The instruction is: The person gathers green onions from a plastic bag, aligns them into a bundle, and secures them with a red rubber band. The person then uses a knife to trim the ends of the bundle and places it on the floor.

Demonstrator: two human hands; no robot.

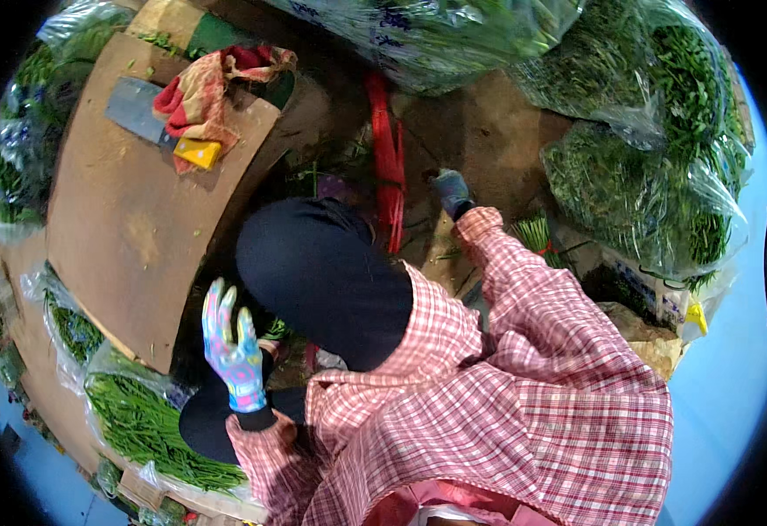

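My left hand (233, 358), in a patterned blue and pink glove, is raised beside my bent knee with its fingers apart and nothing in them. Near it is the lower edge of a wooden board (140, 217). My right hand (453, 192), in a bluish glove, reaches forward low over the brown floor; its fingers are curled, and whether they hold anything is unclear. Just left of it hang red plastic strips (388, 164). A bundle of green stems (533, 235) with a red tie lies near my right forearm.
A cleaver (135, 108) with a yellow handle rests on the board, beside a red and cream cloth (196, 95). Plastic bags of greens (633, 197) stand to the right, with a large wrapped bundle (436, 39) ahead. Long green stalks (153, 427) lie at lower left.
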